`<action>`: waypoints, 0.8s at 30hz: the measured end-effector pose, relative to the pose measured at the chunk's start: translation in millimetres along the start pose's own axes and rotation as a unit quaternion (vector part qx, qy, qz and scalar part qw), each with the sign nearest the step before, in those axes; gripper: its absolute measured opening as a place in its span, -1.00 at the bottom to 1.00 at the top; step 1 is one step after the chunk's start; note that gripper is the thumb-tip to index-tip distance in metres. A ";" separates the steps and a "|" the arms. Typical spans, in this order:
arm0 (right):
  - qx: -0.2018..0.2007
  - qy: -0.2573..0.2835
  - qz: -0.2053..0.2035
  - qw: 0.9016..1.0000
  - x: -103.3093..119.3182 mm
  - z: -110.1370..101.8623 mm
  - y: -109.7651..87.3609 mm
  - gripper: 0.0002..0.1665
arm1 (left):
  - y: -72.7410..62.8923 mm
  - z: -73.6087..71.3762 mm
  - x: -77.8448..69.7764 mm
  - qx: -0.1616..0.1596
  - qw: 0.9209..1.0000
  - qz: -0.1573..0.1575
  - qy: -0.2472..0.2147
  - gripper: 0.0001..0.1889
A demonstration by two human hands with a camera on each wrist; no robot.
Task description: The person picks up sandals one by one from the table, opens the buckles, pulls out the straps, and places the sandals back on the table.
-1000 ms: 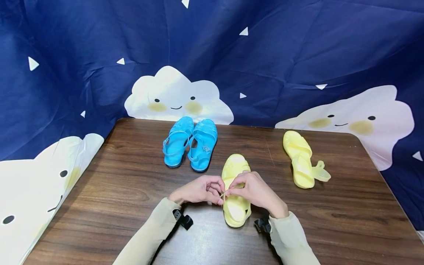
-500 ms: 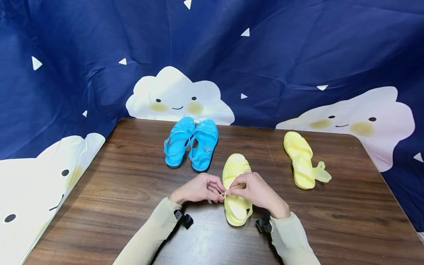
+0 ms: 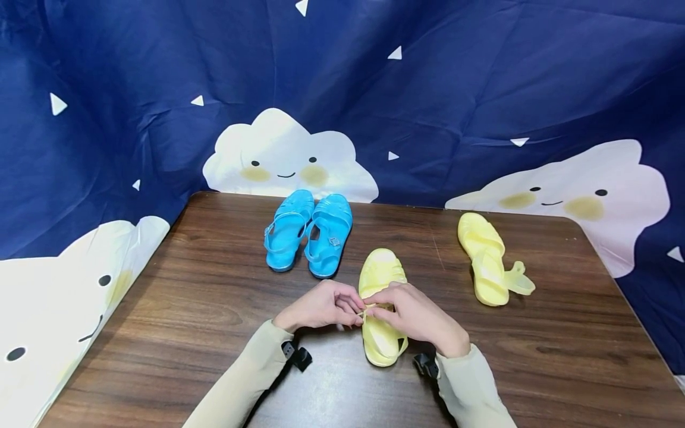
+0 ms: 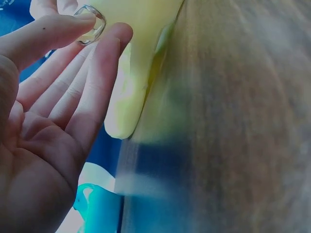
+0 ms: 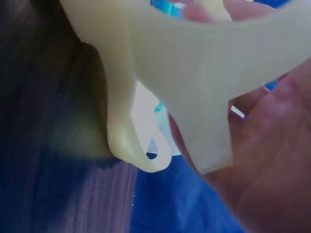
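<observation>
A yellow jelly sandal lies in front of me, toe pointing away, with both hands meeting over its left side. My left hand pinches the small metal buckle between thumb and fingertips, as the left wrist view shows. From the right, my right hand reaches across the sandal and pinches the ankle strap close to the buckle. The pale strap fills the upper part of the right wrist view, partly covering that hand. How far the strap end sits in the buckle is hidden by the fingers.
A second yellow sandal lies to the right, its strap hanging loose to the side. Two blue sandals stand side by side at the back left. All are on a brown wooden table before a dark blue cloud-patterned cloth.
My right fingers have shifted at the buckle, the index finger now stretched farther left over the strap. The left hand and the sandals stay nearly where they were.
</observation>
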State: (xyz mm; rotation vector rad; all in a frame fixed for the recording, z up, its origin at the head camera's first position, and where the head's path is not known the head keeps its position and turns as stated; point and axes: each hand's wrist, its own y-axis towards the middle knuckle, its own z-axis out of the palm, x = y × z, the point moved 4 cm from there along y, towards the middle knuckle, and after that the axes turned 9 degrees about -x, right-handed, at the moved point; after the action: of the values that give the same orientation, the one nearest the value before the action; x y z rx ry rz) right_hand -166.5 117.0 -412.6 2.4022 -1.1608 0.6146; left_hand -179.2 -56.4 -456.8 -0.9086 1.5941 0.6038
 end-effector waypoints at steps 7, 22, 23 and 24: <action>-0.009 0.025 -0.023 0.999 -2.0 1.4 1.3 -0.82 | -0.6 0.0 0.7 -0.002 1.000 0.010 0.003 -0.85; -0.058 0.062 -0.016 0.996 -1.5 2.3 3.8 -0.89 | -0.5 -0.6 0.1 0.008 1.000 0.022 0.007 -0.91; -0.060 0.060 -0.013 0.996 -1.2 2.2 3.8 -0.90 | -0.6 -0.6 0.1 0.009 1.000 0.023 0.008 -0.91; -0.062 0.058 -0.012 0.996 -1.3 2.5 3.9 -0.90 | -0.5 -0.8 0.1 0.009 1.000 0.024 0.009 -0.92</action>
State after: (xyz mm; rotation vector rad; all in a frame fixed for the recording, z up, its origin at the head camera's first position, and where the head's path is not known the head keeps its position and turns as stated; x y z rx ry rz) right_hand -169.9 114.3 -414.7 2.2414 -1.0863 0.6461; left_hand -179.3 -57.4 -456.7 -0.8662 1.6395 0.6149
